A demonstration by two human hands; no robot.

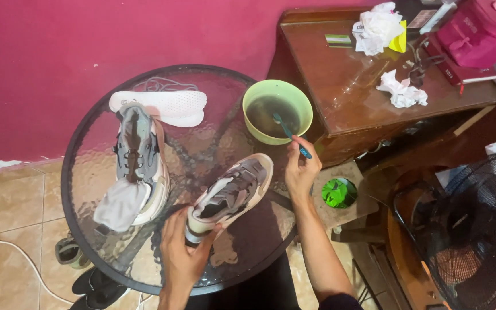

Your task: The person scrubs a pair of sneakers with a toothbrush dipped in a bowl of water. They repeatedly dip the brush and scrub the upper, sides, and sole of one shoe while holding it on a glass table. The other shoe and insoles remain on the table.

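Left hand (183, 252) grips sneaker (230, 194) heel; right hand (300, 169) dips toothbrush (290, 133) in bowl (277, 111).

Fan (477, 229) cut off at right edge

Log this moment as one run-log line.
left hand: grips heel of shoe on glass table | right hand: dips toothbrush into green bowl | second shoe: lies apart
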